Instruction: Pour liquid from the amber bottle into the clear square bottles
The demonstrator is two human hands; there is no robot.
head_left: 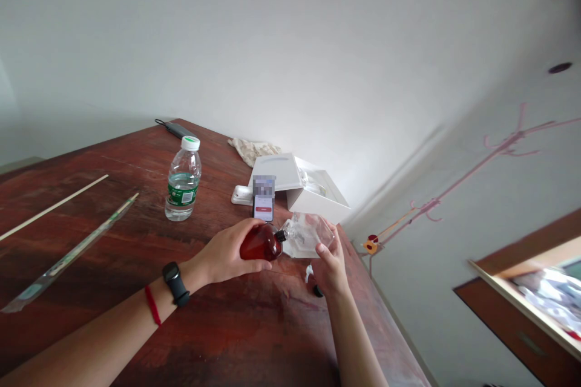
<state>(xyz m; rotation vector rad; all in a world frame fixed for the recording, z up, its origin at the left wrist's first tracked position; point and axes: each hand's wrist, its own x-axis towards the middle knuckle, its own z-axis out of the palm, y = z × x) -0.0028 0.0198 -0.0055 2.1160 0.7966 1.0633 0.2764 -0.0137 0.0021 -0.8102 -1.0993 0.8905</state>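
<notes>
My left hand [238, 251] is wrapped round a reddish-brown bottle [263, 243], which lies tilted on its side with its dark neck pointing right. In my right hand [331, 263] is a clear, angular plastic bottle [309, 234], also tipped sideways, its neck pointing left. The two necks meet or nearly meet; whether they touch I cannot tell. Below my right hand, a white pump top [309, 273] and a black cap [318, 291] lie on the table, partly hidden by the hand.
On the wooden table [218, 338] stands a water bottle [182, 184] with a green label. A phone [264, 202] rises in front of a white box [313, 196]. Left are a thin stick [54, 207] and wrapped chopsticks [75, 251]. A pink coat rack [436, 205] stands right.
</notes>
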